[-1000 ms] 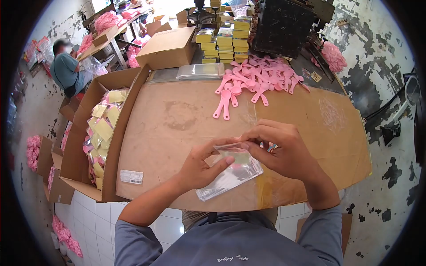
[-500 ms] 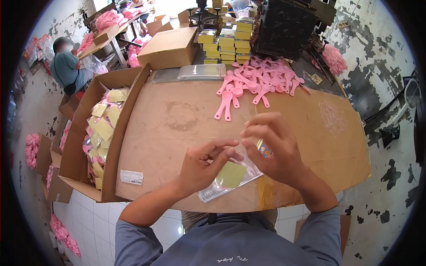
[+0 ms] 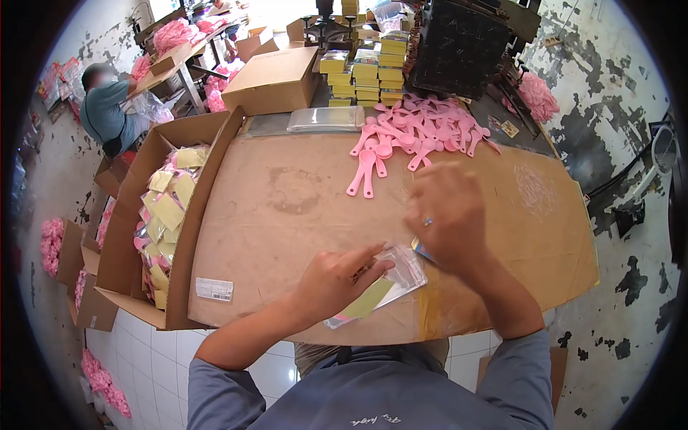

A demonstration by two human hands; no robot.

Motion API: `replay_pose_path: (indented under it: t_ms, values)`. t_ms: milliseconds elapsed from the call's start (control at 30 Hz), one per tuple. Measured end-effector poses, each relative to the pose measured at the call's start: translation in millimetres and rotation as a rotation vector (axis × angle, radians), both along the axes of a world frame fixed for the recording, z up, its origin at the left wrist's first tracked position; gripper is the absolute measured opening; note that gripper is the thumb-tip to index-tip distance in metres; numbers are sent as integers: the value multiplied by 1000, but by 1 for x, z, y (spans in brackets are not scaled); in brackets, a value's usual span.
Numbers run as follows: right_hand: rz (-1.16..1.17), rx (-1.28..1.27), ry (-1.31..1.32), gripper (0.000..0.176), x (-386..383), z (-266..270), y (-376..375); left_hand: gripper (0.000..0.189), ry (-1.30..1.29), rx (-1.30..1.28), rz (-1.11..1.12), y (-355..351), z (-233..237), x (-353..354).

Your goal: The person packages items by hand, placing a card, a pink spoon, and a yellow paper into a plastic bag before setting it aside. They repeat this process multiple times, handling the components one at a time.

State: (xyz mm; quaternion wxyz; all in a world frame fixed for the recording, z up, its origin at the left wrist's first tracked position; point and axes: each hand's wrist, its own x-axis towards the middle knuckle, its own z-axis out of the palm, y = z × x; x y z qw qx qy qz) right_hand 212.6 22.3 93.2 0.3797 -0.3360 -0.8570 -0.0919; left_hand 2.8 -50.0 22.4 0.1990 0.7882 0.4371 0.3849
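Note:
My left hand (image 3: pixel 337 279) is over the near middle of the cardboard-covered table, with thumb and forefinger pinched on the edge of a clear plastic bag (image 3: pixel 407 266). A pale yellow card (image 3: pixel 367 301) lies under that hand, overlapping the bag. My right hand (image 3: pixel 448 215) is raised to the right of the bag, its fingers curled and smeared by motion; I cannot tell what it holds. Partly covered by the right wrist is a colourful printed card (image 3: pixel 421 249). Beyond the right hand spreads a heap of pink plastic spoons (image 3: pixel 430 125).
An open carton (image 3: pixel 218 154) of bagged spoons and yellow cards stands along the left edge. At the back are a closed box (image 3: pixel 269 79), a stack of clear bags (image 3: pixel 326 117), card stacks (image 3: pixel 365 68) and a black metal machine (image 3: pixel 459 46). A person (image 3: pixel 107 111) sits far left.
My right hand has moved up and away from the left, toward the pink spoons. My left hand has turned more palm-down over the bag and yellow card, which now sits more tilted.

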Motion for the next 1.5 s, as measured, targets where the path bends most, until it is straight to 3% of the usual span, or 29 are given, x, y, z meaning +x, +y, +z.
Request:
replay_pose_path:
  t_ms: [33, 133, 267, 367, 667, 767, 867, 933, 1000, 1067, 1133, 1267, 1367, 1467, 1500]
  values:
    - [-20, -58, 114, 10, 11, 4, 8, 28, -94, -55, 3, 2, -3, 1]
    - [220, -427, 158, 12, 39, 8, 3, 33, -254, -174, 13, 6, 1, 0]
    - [209, -65, -17, 16, 19, -12, -25, 38, -187, -194, -42, 3, 9, 5]
    - [164, 70, -74, 18, 5, -19, -33, 39, -142, -79, -48, 1, -6, 7]
    - [182, 127, -127, 18, -2, -23, -30, 35, -45, 100, 19, 2, -13, 8]
    - [222, -74, 94, 13, 4, -25, -22, 36, -8, 55, 1, 1, 0, 5]
    - [99, -369, 362, 10, 30, -14, -16, 33, -108, 36, -4, 6, -12, 3]
    - [215, -468, 457, 5, 74, -15, 8, 32, -262, -86, 7, 6, -8, 3]
    - [374, -921, 768, 5, 141, -4, 17, 30, -361, -196, 5, 5, -2, 1]
    - [683, -1123, 935, 8, 230, -9, 46, 27, -405, -285, -4, 5, 4, -4]
    - [29, -981, 869, 23, 295, -34, 76, 27, -475, -348, -20, 5, 2, -4]
    - [-1016, -201, -60, 54, 312, -77, 65, 27, -598, -498, -52, 9, 2, -3]
    - [-844, -177, -13, 54, 258, -56, 43, 25, -720, -625, -130, 14, -2, -5]
    - [-447, -332, 165, 49, 193, -47, 33, 22, -691, -663, -102, 17, -1, -5]
    - [-292, -552, 243, 45, 165, -39, 23, 22, -695, -643, -96, 18, -2, -5]
